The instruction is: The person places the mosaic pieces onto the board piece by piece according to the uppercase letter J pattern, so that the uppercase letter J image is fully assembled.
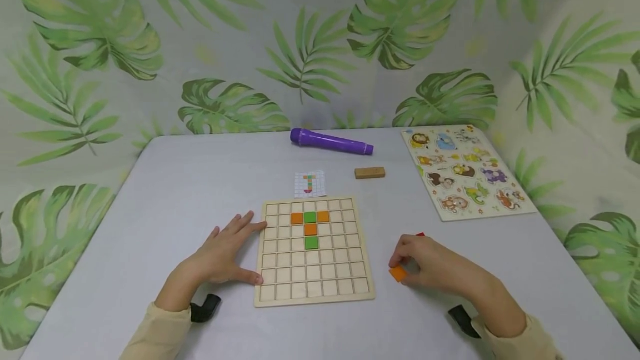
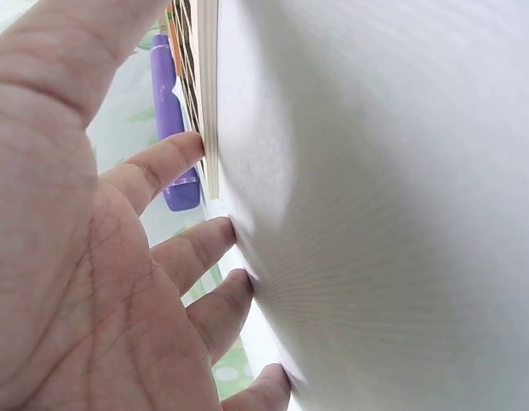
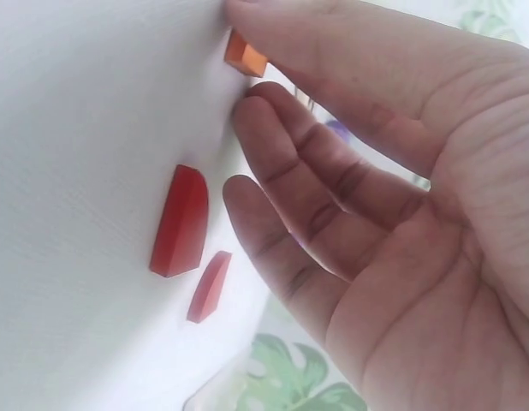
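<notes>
Right hand (image 1: 425, 260) pinching orange tile (image 1: 398, 274), gridded board (image 1: 342, 260) holding five tiles (image 1: 310, 229)

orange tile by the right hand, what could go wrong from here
The orange tile could slip, as the right hand seems to have only a small pinch on it. The two red pieces lie close to that hand and might get knocked. The left hand touches the edge of the grid board, so a push there could shift it and jolt the colored tiles on it.
</notes>
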Demonstrator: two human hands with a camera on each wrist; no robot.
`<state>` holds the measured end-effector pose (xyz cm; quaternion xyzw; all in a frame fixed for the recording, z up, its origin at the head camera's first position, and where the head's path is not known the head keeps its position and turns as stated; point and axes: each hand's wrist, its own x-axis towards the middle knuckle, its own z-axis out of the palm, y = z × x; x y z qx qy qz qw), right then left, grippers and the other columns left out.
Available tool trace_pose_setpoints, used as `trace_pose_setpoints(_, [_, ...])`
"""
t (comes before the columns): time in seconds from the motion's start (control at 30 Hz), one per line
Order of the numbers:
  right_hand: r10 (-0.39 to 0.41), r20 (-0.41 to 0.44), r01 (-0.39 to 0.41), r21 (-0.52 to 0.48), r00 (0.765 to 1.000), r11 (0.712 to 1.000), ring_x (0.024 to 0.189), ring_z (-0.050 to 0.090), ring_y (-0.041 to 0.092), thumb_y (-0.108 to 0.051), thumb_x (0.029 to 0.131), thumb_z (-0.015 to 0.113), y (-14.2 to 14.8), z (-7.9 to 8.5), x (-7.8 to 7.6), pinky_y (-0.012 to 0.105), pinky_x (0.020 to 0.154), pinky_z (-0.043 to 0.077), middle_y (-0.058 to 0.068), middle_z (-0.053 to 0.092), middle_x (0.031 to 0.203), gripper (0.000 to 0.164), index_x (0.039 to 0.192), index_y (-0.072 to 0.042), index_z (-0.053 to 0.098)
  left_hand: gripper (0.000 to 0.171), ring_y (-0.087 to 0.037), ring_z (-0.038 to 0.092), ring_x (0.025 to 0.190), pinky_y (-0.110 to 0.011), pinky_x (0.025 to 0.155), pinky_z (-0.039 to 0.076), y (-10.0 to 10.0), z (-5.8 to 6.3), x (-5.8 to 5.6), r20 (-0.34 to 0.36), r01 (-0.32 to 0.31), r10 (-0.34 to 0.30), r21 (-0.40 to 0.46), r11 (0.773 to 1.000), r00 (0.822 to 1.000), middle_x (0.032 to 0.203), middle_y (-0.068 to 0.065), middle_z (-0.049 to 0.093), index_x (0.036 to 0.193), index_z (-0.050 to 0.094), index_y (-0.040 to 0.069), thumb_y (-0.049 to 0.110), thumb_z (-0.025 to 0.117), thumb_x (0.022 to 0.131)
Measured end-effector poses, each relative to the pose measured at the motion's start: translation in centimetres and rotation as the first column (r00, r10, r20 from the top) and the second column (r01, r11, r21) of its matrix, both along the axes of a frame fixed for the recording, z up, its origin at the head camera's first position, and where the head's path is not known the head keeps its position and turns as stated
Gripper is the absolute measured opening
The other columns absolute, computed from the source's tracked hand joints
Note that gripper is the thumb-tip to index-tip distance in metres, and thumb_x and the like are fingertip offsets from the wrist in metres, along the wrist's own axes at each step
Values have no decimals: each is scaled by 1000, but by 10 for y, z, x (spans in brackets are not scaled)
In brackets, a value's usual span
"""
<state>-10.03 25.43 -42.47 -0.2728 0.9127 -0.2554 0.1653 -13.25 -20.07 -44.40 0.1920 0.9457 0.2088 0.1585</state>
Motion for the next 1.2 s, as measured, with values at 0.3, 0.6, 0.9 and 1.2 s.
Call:
trace_pose_setpoints(0.3, [6,-20,-6,15,1000,1000,91,60,3,-18,85,92,-2,-3,-3,28,84,57,-11,67,103,19,99,-21,79,119,-50,15,166,-82,124,13,-3,-1,1,5,-11,11,10,1000,1000,180,-18,18,166,39,25,62,96,68])
trace_pose_setpoints(0.6, [41,-78,-39,25,996,999,88,61,2,-20,87,90,-7,-1,-10,28,81,58,-12,71,98,16,98,-20,78,120,-50,16,165,-83,124,14,-3,-2,1,-12,-5,5,2,1000,1000,180,-18,19,166,39,25,63,96,67])
trace_pose_setpoints(0.9, [62,-85,-60,26,995,998,87,62,3,-20,89,88,-20,2,-22,27,81,58,-12,71,94,16,99,-18,76,120,-50,16,165,-83,124,14,-2,-1,1,-15,-4,4,2,1000,1000,180,-19,19,166,40,24,62,96,67])
trace_pose_setpoints(1.2, [107,-120,-103,34,987,994,87,61,6,-16,90,85,-41,6,-30,27,80,57,-8,71,96,13,101,-14,78,120,-50,16,165,-83,124,14,-3,-2,1,-11,-6,6,4,1000,1000,180,-18,19,166,40,25,63,96,67])
